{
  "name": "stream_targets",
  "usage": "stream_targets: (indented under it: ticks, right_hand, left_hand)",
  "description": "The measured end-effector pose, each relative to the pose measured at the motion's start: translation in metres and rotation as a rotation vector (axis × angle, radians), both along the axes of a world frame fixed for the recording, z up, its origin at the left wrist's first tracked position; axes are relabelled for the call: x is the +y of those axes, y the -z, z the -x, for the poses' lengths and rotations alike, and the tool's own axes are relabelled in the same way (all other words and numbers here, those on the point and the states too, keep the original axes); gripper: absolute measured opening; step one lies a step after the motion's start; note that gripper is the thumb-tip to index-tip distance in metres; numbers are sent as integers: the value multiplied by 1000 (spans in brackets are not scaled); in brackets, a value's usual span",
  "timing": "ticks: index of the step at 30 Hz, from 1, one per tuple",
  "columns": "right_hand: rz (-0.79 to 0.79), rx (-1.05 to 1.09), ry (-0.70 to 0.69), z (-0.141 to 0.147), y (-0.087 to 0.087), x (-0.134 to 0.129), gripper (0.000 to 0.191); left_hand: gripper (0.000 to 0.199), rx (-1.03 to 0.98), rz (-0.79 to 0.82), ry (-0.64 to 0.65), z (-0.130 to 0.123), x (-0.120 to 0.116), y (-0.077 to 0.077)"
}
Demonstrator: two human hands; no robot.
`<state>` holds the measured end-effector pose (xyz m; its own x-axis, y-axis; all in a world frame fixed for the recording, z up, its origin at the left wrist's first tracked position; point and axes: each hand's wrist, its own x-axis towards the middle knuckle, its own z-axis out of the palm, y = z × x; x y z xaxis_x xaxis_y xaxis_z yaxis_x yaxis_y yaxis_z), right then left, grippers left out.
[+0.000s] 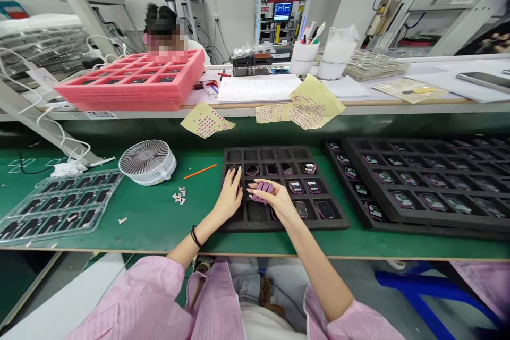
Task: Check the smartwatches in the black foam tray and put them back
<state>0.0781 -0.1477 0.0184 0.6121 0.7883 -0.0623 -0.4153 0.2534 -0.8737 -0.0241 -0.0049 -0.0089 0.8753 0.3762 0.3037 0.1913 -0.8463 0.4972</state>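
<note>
pink-purple pieces (pixel 261 192) bunched in right hand (pixel 274 201), fingers curled to keep them gathered | left hand (pixel 229 196) spread, fingertips down in black foam tray (pixel 334 221) | its pockets keep small screen devices (pixel 313 187) apart on green counter (pixel 159 231)

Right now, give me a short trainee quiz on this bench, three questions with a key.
1. True or false: the right hand holds a bundle of pink pieces over the black foam tray.
2. Which item lies on the green mat to the left of that tray? A) a laptop, B) a white desk fan, C) a red toolbox.
3. Fill in the blank: the stacked foam trays on the shelf beyond the mat are ____.

Key: 1 true; 2 B; 3 pink.
</note>
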Motion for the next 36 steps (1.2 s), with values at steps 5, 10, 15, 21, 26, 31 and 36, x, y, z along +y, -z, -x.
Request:
stream_targets:
  ticks: [5,10,15,21,26,31,36]
  right_hand:
    - [107,23,-98,0,-3,8,39]
    - [61,13,-277,7,-4,13,36]
    - [116,-8,-295,16,-5,18,28]
    - [208,-95,-233,7,3,19,43]
    - [292,-482,104,-9,19,29,37]
    - [470,-995,129,-11,28,42,35]
    - [649,-1206,56,-8,29,45,42]
  left_hand:
    - [79,-12,93,383,18,2,-26]
    - [64,-92,254,400,21,-2,-28]
    - [50,-200,230,320,20,4,-24]
    - [48,-126,-17,238,44,14,-32]
    - [46,63,-202,187,63,15,-25]
    - [50,7,-269,154,60,9,-25]
    - [55,-40,-291,212,35,-17,-21]
